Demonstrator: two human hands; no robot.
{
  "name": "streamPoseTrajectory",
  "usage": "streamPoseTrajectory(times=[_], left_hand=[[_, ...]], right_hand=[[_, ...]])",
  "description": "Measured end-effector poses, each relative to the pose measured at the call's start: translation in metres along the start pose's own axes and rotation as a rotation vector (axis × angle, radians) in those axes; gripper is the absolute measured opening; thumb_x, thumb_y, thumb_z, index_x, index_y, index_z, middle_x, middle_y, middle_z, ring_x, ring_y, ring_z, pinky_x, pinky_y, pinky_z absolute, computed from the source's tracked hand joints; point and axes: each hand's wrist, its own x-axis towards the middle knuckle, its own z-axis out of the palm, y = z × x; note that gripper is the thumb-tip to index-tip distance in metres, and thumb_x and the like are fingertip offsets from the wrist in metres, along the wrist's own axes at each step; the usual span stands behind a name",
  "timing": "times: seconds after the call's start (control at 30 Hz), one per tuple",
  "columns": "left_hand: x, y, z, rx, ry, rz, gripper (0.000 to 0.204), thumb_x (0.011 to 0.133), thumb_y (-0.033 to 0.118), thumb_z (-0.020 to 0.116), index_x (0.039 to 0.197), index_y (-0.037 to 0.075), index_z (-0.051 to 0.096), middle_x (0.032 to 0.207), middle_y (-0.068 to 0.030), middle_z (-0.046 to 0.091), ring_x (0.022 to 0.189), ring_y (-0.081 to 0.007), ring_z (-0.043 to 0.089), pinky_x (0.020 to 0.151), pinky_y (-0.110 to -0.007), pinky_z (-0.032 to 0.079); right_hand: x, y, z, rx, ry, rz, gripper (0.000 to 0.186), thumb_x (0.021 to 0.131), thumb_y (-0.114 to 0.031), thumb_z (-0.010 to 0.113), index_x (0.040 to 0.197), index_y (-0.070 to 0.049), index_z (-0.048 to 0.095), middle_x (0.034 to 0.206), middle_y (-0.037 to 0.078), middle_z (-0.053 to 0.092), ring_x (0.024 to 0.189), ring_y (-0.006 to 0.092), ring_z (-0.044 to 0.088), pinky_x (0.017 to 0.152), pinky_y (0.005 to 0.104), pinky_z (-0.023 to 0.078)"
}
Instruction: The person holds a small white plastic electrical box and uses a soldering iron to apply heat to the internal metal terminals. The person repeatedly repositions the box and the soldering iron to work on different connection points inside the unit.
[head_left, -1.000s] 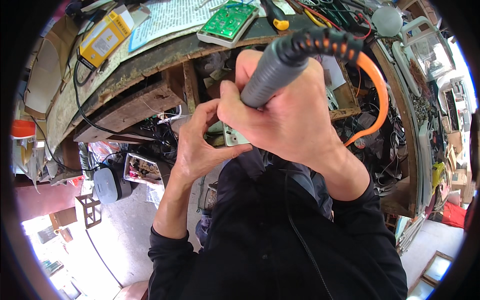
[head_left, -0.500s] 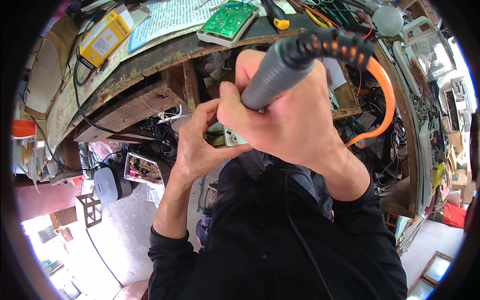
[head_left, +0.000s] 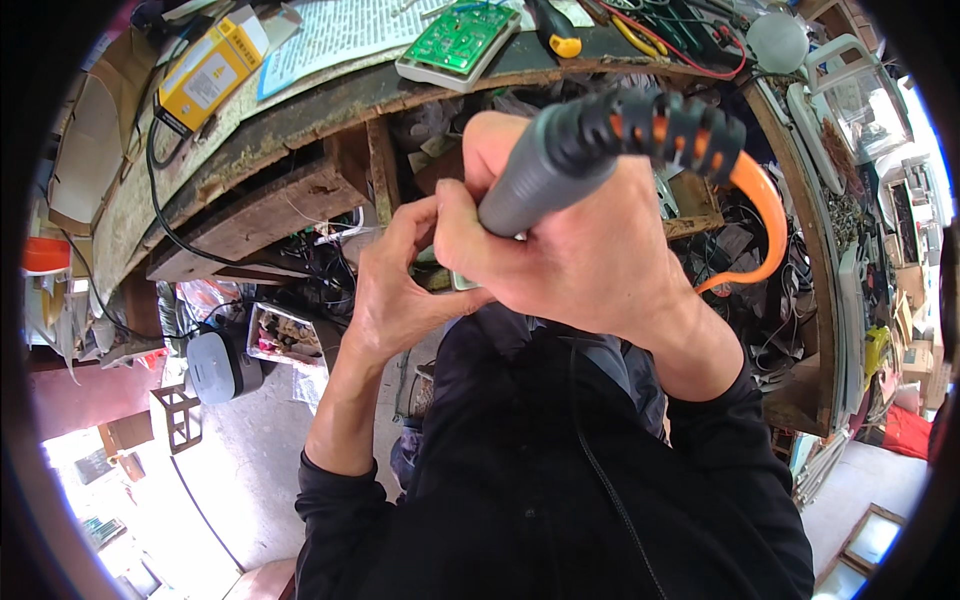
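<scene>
My right hand [head_left: 590, 262] is wrapped round the grey ribbed handle of a corded hand tool [head_left: 540, 178], perhaps an electric screwdriver. Its tip is hidden below my fist. A black spiral sleeve and an orange cable [head_left: 772, 230] curve from the handle's top to the right. My left hand [head_left: 385, 290], curled with thumb and fingers facing the right hand, grips a small whitish plastic part [head_left: 460, 282]. Only a sliver of that part shows between my hands; the rest is covered. Both hands are above my lap, in front of the workbench edge.
On the workbench [head_left: 330, 115] lie a green circuit board [head_left: 460, 38] in a white housing, a yellow box [head_left: 208, 78], a printed sheet [head_left: 340, 35] and a black-yellow screwdriver [head_left: 556, 35]. A drawer of tangled wires [head_left: 770, 270] stands at right. A grey device [head_left: 215, 368] is at left.
My right hand and the tool have shifted slightly down, with the handle tilting a little and the cable bending lower. Less of the whitish part shows now. My left hand has barely moved.
</scene>
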Motion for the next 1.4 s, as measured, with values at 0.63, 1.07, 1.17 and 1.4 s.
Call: streamPoseTrajectory(times=[0.63,1.07,1.17,1.4], left_hand=[[-0.0019,0.0044,-0.0003,-0.046,-0.005,-0.041,0.084,0.069,0.01,0.096,0.141,-0.004,0.054,0.13,-0.0159,0.069,0.122,-0.0216,0.066,0.108,-0.037,0.051],[-0.0012,0.0009,0.0011,-0.074,0.0,-0.019,0.082,0.071,0.012,0.096,0.14,-0.004,0.054,0.129,-0.0142,0.069,0.121,-0.0191,0.065,0.106,-0.036,0.052],[0.0003,-0.0012,0.0008,-0.066,-0.001,0.01,0.082,0.071,0.013,0.097,0.139,-0.004,0.055,0.127,-0.013,0.07,0.119,-0.0179,0.065,0.105,-0.036,0.052],[0.0008,-0.0032,0.0001,-0.067,-0.014,-0.008,0.079,0.07,0.013,0.097,0.136,-0.003,0.057,0.125,-0.0117,0.07,0.117,-0.0164,0.065,0.103,-0.035,0.053]], right_hand=[[-0.0003,0.0021,-0.0034,0.005,-0.085,0.046,0.029,0.085,-0.006,0.073,0.066,-0.007,0.051,0.053,0.001,0.052,0.045,0.0091,0.052,0.044,0.0268,0.036],[-0.0005,0.0033,-0.001,0.023,-0.054,0.021,0.027,0.084,-0.006,0.073,0.067,-0.006,0.052,0.054,0.002,0.052,0.045,0.0109,0.051,0.045,0.0277,0.037],[0.0006,0.0037,-0.001,0.016,-0.047,-0.002,0.027,0.083,-0.006,0.074,0.067,-0.006,0.052,0.054,0.002,0.052,0.046,0.0121,0.051,0.045,0.0283,0.037],[0.0019,0.0043,-0.0011,-0.011,-0.044,-0.028,0.027,0.082,-0.006,0.074,0.067,-0.006,0.052,0.054,0.002,0.05,0.047,0.0147,0.05,0.046,0.0298,0.037]])
